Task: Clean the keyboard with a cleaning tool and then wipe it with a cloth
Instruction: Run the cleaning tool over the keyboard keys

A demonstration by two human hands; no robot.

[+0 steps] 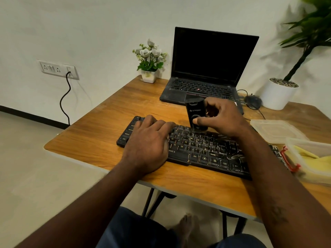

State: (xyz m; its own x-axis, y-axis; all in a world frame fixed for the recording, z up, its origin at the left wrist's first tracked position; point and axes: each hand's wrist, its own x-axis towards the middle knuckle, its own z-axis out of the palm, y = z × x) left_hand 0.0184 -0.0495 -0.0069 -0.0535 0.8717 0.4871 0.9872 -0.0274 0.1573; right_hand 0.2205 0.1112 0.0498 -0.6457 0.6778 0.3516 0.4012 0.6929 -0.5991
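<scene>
Fingers of your right hand [222, 119] wrap the black plastic cleaning tool [195, 113], upright on the black keyboard [206, 151]. Your left hand [150, 138] lies flat on the keys. Tool seems light and hard; hold its middle.

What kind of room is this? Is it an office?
Likely a home office or study corner: a wooden desk holds an open laptop, a keyboard and a flower pot, and there's a wall socket nearby.
</scene>
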